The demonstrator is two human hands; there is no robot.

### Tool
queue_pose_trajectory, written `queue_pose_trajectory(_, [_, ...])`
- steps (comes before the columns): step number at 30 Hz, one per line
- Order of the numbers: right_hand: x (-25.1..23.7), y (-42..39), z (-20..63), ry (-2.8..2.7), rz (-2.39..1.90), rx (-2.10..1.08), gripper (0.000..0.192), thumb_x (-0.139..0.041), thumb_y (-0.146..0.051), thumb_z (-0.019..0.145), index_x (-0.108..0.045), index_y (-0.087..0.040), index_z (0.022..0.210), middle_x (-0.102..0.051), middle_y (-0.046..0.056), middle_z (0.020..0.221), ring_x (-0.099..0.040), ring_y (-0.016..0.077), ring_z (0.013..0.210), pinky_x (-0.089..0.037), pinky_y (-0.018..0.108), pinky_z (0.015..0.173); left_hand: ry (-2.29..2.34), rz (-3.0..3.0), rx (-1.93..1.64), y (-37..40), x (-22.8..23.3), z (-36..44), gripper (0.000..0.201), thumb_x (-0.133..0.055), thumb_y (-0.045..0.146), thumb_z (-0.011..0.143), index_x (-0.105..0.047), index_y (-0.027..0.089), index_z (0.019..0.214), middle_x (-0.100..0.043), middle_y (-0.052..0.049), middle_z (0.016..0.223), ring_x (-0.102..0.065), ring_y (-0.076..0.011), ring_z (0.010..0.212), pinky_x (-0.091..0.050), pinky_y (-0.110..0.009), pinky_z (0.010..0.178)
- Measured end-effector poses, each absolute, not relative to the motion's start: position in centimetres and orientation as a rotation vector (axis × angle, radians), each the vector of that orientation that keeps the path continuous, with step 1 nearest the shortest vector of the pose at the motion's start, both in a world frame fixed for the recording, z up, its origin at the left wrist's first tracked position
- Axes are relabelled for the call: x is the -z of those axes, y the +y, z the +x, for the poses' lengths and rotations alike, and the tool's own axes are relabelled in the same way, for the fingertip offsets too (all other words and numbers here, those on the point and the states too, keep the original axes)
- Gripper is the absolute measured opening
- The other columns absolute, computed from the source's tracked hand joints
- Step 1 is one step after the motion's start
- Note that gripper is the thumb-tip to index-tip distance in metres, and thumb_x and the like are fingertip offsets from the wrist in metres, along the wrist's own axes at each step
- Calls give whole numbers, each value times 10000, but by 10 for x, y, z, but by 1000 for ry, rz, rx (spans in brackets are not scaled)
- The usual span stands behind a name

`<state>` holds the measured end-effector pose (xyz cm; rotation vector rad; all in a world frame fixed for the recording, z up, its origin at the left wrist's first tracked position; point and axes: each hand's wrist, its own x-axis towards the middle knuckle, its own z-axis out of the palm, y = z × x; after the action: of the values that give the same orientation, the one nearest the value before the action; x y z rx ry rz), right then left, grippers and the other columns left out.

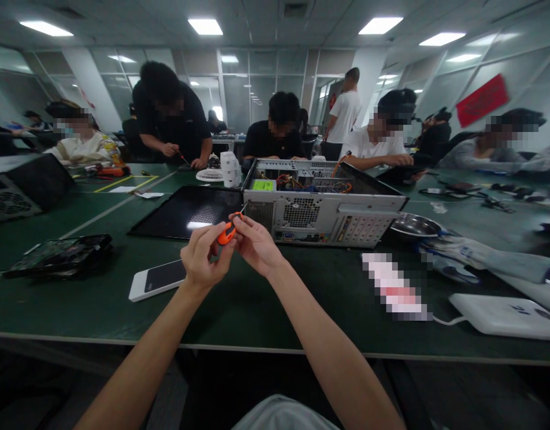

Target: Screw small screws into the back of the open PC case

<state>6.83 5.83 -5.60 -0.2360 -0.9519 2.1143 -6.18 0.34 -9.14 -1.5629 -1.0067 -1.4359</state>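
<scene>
- Pale cloth [281, 415]: showing at the lower edge, nearest the camera, between two bare forearms [143, 358].
- Left hand [202, 257]: holding the orange handle of a screwdriver [227, 233], fingers closing narrowly round it.
- Right hand [259, 243]: pinching the front end of the same screwdriver, apparently steadying it.
- Screwdriver: pointing its thin shaft towards the near left corner of the computer case [328, 209]; whether the tip is touching, one cannot tell.
- Computer case: lying on the green table [319, 310], its upper side standing open, wires [286, 180] showing.
- Step in hand, by judgement: working at that corner, probably on a screw; the next move is calling for a straight shaft and a firmly seated tip.
- Surroundings: black panel [185, 206] lying left of the case; circuit boards [62, 254] resting farther left; metal bowl [415, 226] sitting to the right; people [169, 116] working opposite.
- In the way: fingers crowding the screwdriver; white device [160, 279] lying partly hidden behind the left hand.
</scene>
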Motion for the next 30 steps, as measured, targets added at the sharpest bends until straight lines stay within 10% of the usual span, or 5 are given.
queue_pose_trajectory(15, [62, 60, 72, -963, -322, -2113, 300, -884, -310, 700, -611, -191, 736, -608, -84, 649, -517, 54, 552, -437, 188, 572, -922, -1558, 1421, 7, 92, -62, 275, -827, 346, 810, -651, 186, 948, -683, -5, 804, -551, -78, 552, -423, -188, 486])
queue_pose_trajectory(22, [62, 59, 73, -1013, -334, -2181, 207, -742, -168, 755, -739, -168, 962, -750, -1, 835, -637, 91, 692, -519, 199, 681, -937, -1532, 1460, 8, 90, -63, 283, -840, 304, 792, -595, 182, 861, -633, 16, 734, -578, -93, 596, -443, -195, 524])
queue_pose_trajectory(30, [66, 60, 66, -960, -304, -2149, 209, -879, -216, 722, -694, -173, 809, -716, -28, 728, -640, 85, 641, -508, 176, 595, -951, -1630, 1446, 1, 89, -61, 466, -719, 286, 829, -613, 169, 1267, -695, -91, 1035, -670, -178, 812, -539, -265, 630])
